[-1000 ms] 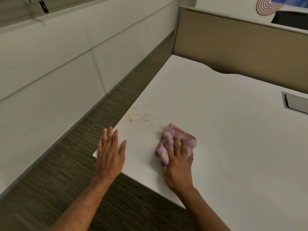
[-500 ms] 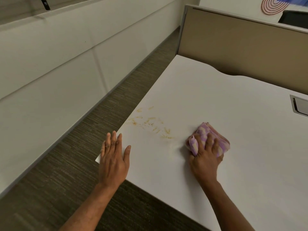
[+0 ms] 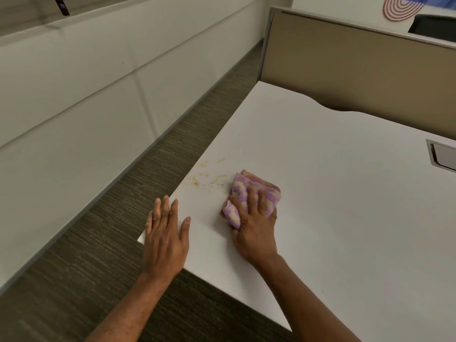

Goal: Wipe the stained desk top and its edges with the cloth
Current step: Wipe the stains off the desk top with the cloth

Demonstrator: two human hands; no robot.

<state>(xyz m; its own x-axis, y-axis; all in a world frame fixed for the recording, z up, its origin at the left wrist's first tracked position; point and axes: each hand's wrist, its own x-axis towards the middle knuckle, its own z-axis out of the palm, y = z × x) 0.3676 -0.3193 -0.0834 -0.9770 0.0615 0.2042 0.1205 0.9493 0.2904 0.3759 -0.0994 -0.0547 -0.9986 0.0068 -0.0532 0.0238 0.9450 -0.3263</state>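
Right hand (image 3: 256, 225): pressed on bunched purple cloth (image 3: 249, 193), right of orange stains (image 3: 207, 177); left hand (image 3: 164, 236): flat, fingers extended, at white desk top (image 3: 333, 193) near-left corner

- R hand (image 3: 256, 225) palm-down on bunched purple/cream cloth (image 3: 249, 193), pressing it to white desk top (image 3: 320, 193); fingers spread over the cloth.
- Orange-brown stains (image 3: 207, 176) just left of cloth, near desk's left edge; cloth's left side about touching the nearest streaks.
- L hand (image 3: 165, 240) flat, fingers extended, on near-left desk corner, apart from cloth.
- Tan partition (image 3: 357, 65) behind desk; grey cable hatch (image 3: 444, 155) at right; striped carpet (image 3: 98, 243) w/ white wall panels (image 3: 74, 95) on left.
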